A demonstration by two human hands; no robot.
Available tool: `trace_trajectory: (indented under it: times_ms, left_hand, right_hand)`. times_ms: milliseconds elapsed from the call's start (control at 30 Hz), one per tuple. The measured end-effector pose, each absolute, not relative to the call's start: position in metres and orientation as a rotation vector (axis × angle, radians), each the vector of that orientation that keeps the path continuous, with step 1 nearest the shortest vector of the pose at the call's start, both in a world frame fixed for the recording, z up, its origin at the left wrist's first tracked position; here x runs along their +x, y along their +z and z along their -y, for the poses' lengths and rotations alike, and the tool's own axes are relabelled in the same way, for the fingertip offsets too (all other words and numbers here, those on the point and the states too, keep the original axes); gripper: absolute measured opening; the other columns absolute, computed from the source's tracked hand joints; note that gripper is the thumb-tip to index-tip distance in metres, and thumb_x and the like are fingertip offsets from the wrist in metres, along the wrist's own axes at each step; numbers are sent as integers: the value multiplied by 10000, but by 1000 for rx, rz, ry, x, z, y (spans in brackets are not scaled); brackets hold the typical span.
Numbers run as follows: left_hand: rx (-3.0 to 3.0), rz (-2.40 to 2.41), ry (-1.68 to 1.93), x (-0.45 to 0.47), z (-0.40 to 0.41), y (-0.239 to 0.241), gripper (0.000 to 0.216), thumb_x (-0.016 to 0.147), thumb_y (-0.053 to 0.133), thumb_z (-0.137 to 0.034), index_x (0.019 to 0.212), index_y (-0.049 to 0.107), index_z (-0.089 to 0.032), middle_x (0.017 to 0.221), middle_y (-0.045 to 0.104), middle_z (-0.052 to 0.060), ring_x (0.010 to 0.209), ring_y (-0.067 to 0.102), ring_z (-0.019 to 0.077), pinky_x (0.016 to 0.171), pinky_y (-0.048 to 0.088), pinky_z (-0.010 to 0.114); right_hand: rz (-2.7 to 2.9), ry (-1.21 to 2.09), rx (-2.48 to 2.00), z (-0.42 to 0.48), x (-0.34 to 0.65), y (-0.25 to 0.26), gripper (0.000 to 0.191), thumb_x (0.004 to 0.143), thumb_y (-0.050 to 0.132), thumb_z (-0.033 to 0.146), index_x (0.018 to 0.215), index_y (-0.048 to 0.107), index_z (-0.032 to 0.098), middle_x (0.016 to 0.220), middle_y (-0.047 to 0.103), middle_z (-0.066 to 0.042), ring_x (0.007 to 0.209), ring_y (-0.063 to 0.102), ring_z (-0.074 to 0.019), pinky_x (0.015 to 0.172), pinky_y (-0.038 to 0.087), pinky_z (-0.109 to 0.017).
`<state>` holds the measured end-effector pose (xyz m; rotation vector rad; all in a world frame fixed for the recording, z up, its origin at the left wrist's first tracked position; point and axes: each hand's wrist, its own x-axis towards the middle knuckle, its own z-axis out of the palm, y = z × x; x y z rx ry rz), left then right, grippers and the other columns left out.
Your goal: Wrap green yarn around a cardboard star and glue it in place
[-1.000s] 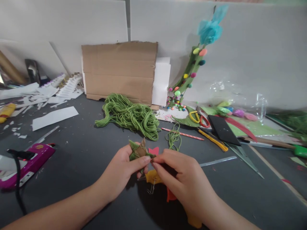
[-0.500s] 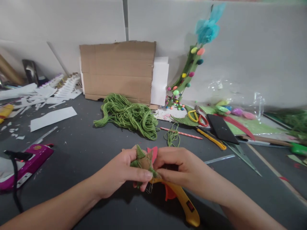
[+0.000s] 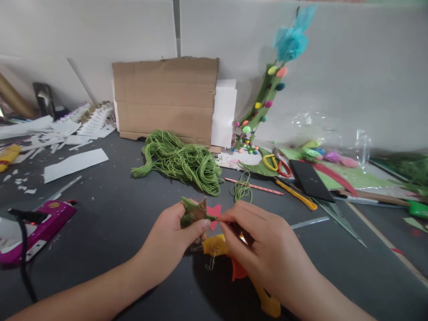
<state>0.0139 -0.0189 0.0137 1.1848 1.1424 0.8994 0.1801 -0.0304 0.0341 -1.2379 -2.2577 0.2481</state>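
Note:
My left hand (image 3: 177, 234) grips a small cardboard piece wrapped in green yarn (image 3: 194, 211), its pointed tips showing and brown cardboard bare in the middle. At its right tip, the thumb and finger of my right hand (image 3: 257, 240) pinch what looks like the end of the green yarn; the fingertips hide most of it. Behind the two hands lies a pink paper piece with pointed edges (image 3: 214, 211). Under my right hand rests a yellow glue gun (image 3: 214, 246) with a red trigger, partly covered by that hand.
A heap of green yarn (image 3: 180, 162) lies before a cardboard sheet (image 3: 163, 100). A striped pencil (image 3: 264, 189), scissors (image 3: 284, 168), a yellow cutter (image 3: 297, 195) and a black phone (image 3: 310, 180) are to the right. A purple power strip (image 3: 50, 223) and paper scraps sit left.
My right hand has drawn slightly right, from against the wrapped piece to its tip, and turned over the glue gun. The wrapped piece has tilted in my left hand, uncovering more pink paper.

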Motion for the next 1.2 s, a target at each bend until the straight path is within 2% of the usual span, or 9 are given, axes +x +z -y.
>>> trace_trajectory:
  times_ms: [233,500,700,833,1033,1200]
  left_hand:
    - [847,-904,947,16,19,8,146,784,603,-231,683,536,-148,594,565,-14,577,497,107,572,397,220]
    - [531,-610,861,16,17,6,16,785,603,-121,773,598,-112,638,566,16,591,515,86,559,411,192]
    - [509,-589,921,14,19,10,84,822,544,-84,858,615,-111,668,579,20,605,526,76,560,422,176]
    - [551,-603,942,14,19,14,98,797,556,-44,825,642,-79,725,617,46,631,545,72,594,444,165]
    - [608,-653,1007,17,19,19,141,716,580,22,789,663,-66,763,658,65,679,587,88,675,469,169]
    - [526,-716,1089,20,23,22,210,650,492,48,660,662,-76,704,662,77,639,593,124,668,492,236]
  right_hand:
    - [2272,-85,-1117,34,174,22,225,889,412,153,764,598,162,620,548,-13,522,487,-123,514,353,-229]
    - [2345,-231,-1084,32,175,13,263,889,368,121,783,605,158,609,545,-15,515,475,-133,492,346,-238]
    - [2327,-279,-1071,29,176,11,278,905,361,123,762,597,152,577,515,-2,501,456,-125,495,331,-231]
    - [2323,-321,-1079,28,175,5,308,912,368,146,686,577,157,564,506,2,489,461,-127,489,320,-242]
    - [2402,-258,-1195,23,178,5,225,881,458,172,710,602,154,600,550,-5,515,508,-134,494,338,-246]
    - [2292,-177,-1162,24,189,31,201,863,504,238,705,600,159,715,572,-44,682,540,-167,598,405,-267]
